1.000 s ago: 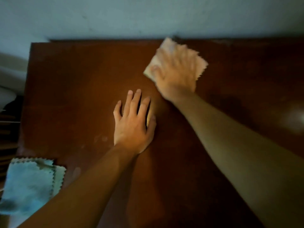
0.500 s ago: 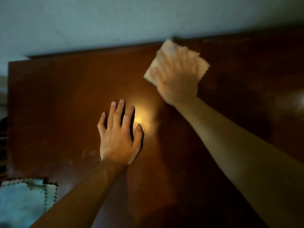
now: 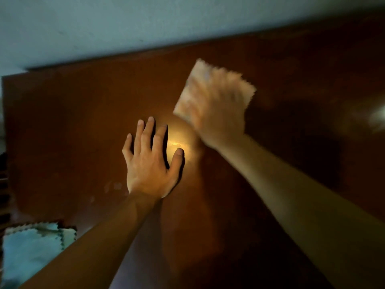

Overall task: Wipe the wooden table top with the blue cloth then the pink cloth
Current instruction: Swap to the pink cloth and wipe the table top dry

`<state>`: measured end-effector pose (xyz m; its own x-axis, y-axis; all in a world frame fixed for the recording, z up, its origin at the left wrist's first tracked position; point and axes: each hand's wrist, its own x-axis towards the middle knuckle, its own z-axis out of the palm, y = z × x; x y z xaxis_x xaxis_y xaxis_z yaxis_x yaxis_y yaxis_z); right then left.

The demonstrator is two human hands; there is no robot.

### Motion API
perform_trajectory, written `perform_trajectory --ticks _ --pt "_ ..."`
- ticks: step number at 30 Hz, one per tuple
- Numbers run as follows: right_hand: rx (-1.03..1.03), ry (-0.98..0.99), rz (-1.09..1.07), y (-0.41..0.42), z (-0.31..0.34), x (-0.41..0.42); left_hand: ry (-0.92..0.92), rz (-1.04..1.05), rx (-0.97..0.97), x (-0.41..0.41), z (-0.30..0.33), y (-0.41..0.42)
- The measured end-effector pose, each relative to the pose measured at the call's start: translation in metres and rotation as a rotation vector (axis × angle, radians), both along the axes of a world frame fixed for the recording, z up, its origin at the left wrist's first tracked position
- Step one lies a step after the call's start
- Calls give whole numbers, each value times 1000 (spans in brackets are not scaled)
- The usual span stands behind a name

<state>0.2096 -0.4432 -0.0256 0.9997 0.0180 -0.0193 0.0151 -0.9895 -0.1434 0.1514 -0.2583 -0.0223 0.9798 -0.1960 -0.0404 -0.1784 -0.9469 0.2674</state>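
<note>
The dark reddish wooden table top (image 3: 73,132) fills most of the view. My right hand (image 3: 218,115) lies flat on the pink cloth (image 3: 200,76) and presses it to the wood in the upper middle; both are motion-blurred. My left hand (image 3: 150,161) rests palm down on the table with fingers spread, holding nothing, just left of the right wrist. The blue cloth (image 3: 29,251) lies folded at the table's near left corner, partly cut off by the frame.
A pale wall (image 3: 125,24) runs along the far edge of the table. A bright light patch (image 3: 179,142) glows on the wood between my hands. Dark slatted furniture (image 3: 4,184) shows past the table's left edge.
My right hand has slid the pink cloth toward me, away from the far edge. My left hand stays flat on the table. The camera has tilted, so the table sits lower in view.
</note>
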Motion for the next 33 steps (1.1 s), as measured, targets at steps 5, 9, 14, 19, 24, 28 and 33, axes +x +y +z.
perform_trajectory --ticks 5,9,14,19,24,28,33 --pt "-51 50 195 -3 4 -22 2 0 -22 -1 2 0" --pt "-128 57 -172 -69 7 1 -4 -4 -24 -3 3 -2" --pt "17 78 -99 13 7 -31 -26 -23 -7 -3 0 0" --pt "-76 64 22 8 1 -46 -45 -39 8 -3 -3 0" --pt "-151 27 -311 -65 2 -48 -41 -46 -7 -3 -4 0" --pt "27 -54 -238 25 -1 -96 -16 -44 -26 -2 -1 1" --pt "72 5 -52 49 -7 -152 0 -43 -62 -3 3 3"
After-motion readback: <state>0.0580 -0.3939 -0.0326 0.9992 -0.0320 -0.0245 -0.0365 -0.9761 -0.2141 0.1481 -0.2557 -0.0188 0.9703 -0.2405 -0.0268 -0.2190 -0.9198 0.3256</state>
